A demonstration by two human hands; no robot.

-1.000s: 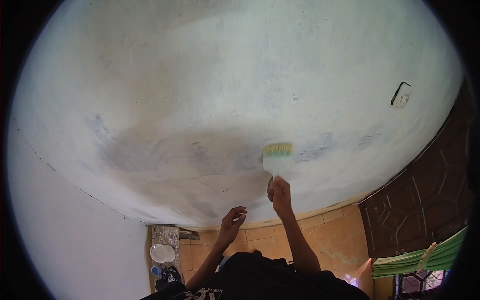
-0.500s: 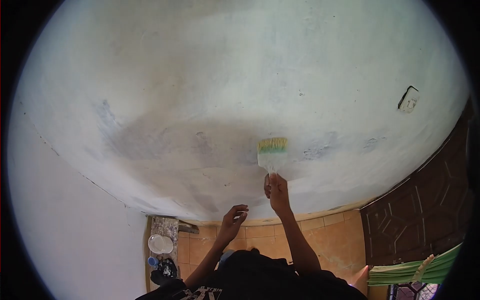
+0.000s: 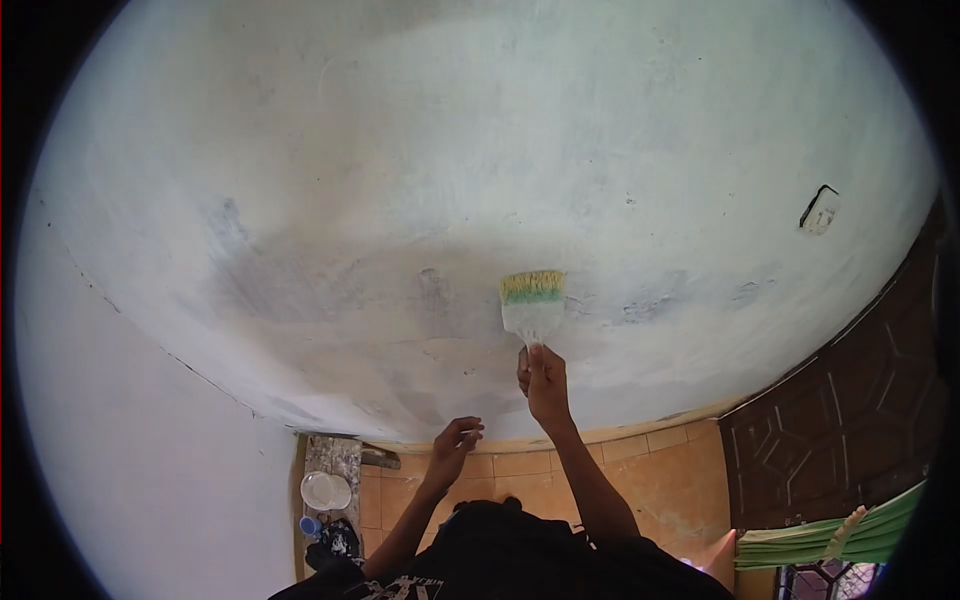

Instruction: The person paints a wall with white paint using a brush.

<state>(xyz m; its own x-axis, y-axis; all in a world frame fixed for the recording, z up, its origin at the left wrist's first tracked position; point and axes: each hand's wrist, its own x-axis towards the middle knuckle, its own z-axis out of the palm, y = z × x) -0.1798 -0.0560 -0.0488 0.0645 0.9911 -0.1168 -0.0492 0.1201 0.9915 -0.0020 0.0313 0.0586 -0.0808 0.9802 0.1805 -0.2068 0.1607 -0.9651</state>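
A wide paintbrush (image 3: 534, 305) with a white handle and yellow-green bristles stands upright against the pale wall (image 3: 560, 130). My right hand (image 3: 546, 385) is wrapped round its handle, just below the ferrule. Bluish-grey patches mark the wall on both sides of the bristles. Lower and to the left, my left hand (image 3: 456, 450) is in front of the wall's foot, its fingers loosely curled and a little apart, with nothing in them.
At the lower left a stained bench (image 3: 335, 455) bears white round containers (image 3: 325, 491), a blue cup (image 3: 310, 525) and a black bag (image 3: 338, 540). A switch (image 3: 820, 211) is on the wall. Right are a dark door (image 3: 830, 430) and green curtain (image 3: 830, 541). Orange tiles (image 3: 650, 490) cover the floor.
The brush and my right hand have shifted left along the wall. My left hand has moved slightly left and down. The view has shifted slightly.
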